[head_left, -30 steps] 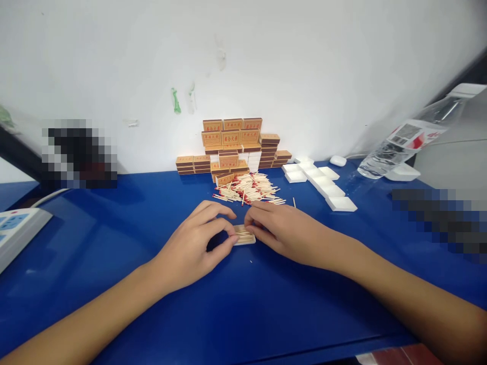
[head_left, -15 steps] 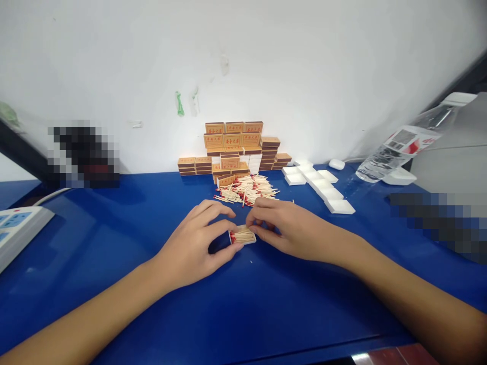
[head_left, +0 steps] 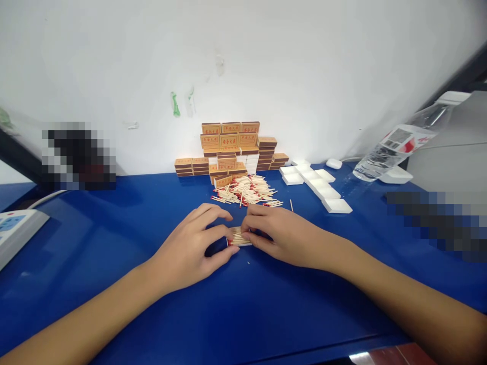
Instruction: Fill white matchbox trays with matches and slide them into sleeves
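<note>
A small white matchbox tray (head_left: 245,245) lies on the blue table with red-tipped matches (head_left: 236,239) in it. My left hand (head_left: 186,248) holds the tray's left end between thumb and index finger, the other fingers curved above. Over the tray's right part, the fingers of my right hand (head_left: 285,234) are pinched together on matches, whose far ends they hide. Just behind my hands is a loose heap of matches (head_left: 253,191). One single match (head_left: 291,205) lies apart, right of the heap.
Stacked matchboxes (head_left: 230,141) stand against the wall behind the heap. Several white trays (head_left: 319,187) lie to the right, near a tilted water bottle (head_left: 403,139) and a small white case (head_left: 334,163). A power strip (head_left: 23,228) is at the left edge.
My right hand has shifted slightly left and down, further over the tray. My left hand keeps its grip. The whole view has moved a little.
</note>
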{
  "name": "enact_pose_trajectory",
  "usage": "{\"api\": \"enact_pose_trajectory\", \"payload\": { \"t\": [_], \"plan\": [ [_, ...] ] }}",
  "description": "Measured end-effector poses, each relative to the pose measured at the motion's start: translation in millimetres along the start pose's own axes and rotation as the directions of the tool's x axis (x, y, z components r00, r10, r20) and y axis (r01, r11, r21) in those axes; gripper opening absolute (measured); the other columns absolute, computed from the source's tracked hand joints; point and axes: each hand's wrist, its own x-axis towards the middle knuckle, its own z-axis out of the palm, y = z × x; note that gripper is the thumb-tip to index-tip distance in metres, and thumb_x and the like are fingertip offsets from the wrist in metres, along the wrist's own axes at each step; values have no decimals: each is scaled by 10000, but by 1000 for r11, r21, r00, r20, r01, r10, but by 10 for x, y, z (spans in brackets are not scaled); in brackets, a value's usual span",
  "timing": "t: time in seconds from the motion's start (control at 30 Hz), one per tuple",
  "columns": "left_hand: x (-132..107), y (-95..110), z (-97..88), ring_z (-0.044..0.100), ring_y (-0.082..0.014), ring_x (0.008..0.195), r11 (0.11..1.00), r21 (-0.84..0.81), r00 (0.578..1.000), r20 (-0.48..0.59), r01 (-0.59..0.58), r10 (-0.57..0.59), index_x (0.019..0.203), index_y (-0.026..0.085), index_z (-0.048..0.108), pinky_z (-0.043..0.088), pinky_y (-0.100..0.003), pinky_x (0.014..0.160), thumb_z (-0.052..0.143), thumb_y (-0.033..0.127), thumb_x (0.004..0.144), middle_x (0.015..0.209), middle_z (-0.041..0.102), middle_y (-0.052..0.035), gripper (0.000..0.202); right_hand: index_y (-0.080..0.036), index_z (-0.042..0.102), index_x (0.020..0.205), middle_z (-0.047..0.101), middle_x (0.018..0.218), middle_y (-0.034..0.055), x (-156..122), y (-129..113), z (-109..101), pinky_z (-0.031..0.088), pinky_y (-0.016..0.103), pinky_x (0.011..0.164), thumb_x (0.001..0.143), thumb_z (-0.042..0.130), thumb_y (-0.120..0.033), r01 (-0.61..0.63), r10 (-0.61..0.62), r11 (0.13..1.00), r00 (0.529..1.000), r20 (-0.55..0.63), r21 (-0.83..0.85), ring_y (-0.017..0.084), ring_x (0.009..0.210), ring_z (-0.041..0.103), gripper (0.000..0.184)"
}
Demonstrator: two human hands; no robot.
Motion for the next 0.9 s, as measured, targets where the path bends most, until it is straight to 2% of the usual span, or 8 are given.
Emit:
{"api": "enact_pose_trajectory", "payload": {
  "t": [0.17, 0.27, 0.3, 0.37, 0.43, 0.6, 0.8, 0.9],
  "plan": [
    [-15, -6, -1, 597, -273, 1213, 1000, 9, 1000, 21, 0, 0, 1127, 206, 740, 532, -481, 1048, 691, 284, 1000, 1261, 667, -114, 156, -186, 724, 1016, 675, 966, 57, -4, 29, -173, 422, 301, 716, 1056, 552, -251, -4, 1, 999, 997, -77, -41, 169, 805, 611, 189],
    [-27, -5, 6, 602, -271, 1199, 1000, -4, 1000, 25, -8, 8, 1069, 202, 742, 531, -488, 1048, 679, 286, 1008, 1255, 673, -111, 121, -193, 696, 894, 673, 809, 39, -82, 215, -441, 388, 315, 670, 1006, 563, -252, -144, 103, 977, 966, -238, -160, 176, 716, 577, 183],
    [-28, -6, 9, 604, -268, 1192, 1000, -7, 1000, 19, -10, 11, 1060, 198, 738, 532, -487, 1047, 674, 285, 1011, 1245, 676, -111, 119, -201, 698, 894, 674, 789, 35, -126, 311, -532, 378, 322, 655, 988, 574, -267, -218, 170, 956, 957, -236, -196, 178, 688, 567, 169],
    [-26, -9, 13, 609, -267, 1183, 1000, -3, 1000, 9, -11, 12, 1068, 194, 727, 536, -489, 1042, 670, 291, 1014, 1236, 679, -113, 125, -217, 693, 859, 674, 753, 30, -224, 531, -681, 366, 324, 617, 948, 588, -292, -321, 283, 920, 941, -186, -224, 178, 637, 558, 156],
    [-19, -15, 13, 613, -272, 1183, 1000, 0, 1000, 19, -2, 2, 1100, 200, 714, 542, -492, 1035, 673, 297, 1011, 1242, 682, -113, 138, -227, 717, 908, 697, 794, 38, -306, 744, -759, 397, 321, 620, 904, 600, -284, -355, 345, 912, 935, -82, -205, 185, 657, 592, 130],
    [-10, -26, 3, 633, -275, 1176, 998, -15, 995, 83, 56, -55, 1333, 220, 626, 547, -493, 1032, 694, 317, 997, 1239, 712, -103, 356, -249, 748, 1057, 706, 901, 48, -337, 1042, -693, 454, 315, 656, 893, 644, -349, -345, 352, 933, 934, 58, -105, 201, 763, 631, 218],
    [-27, -35, 11, 664, -267, 1084, 997, 0, 993, 93, 79, -78, 1336, 197, 622, 557, -483, 968, 676, 310, 1006, 1139, 738, -92, 353, -216, 694, 890, 637, 770, 16, -330, 989, -668, 381, 285, 577, 973, 582, -394, -446, 450, 892, 865, 222, -73, 160, 646, 531, 227],
    [-20, -44, 31, 667, -268, 1079, 996, -3, 993, 79, 93, -92, 1337, 200, 625, 558, -477, 960, 693, 354, 1004, 1130, 746, -88, 373, -211, 684, 891, 655, 807, 28, -275, 708, -656, 396, 290, 583, 998, 565, -398, -391, 384, 920, 896, 223, -15, 165, 661, 532, 246]
  ]
}}
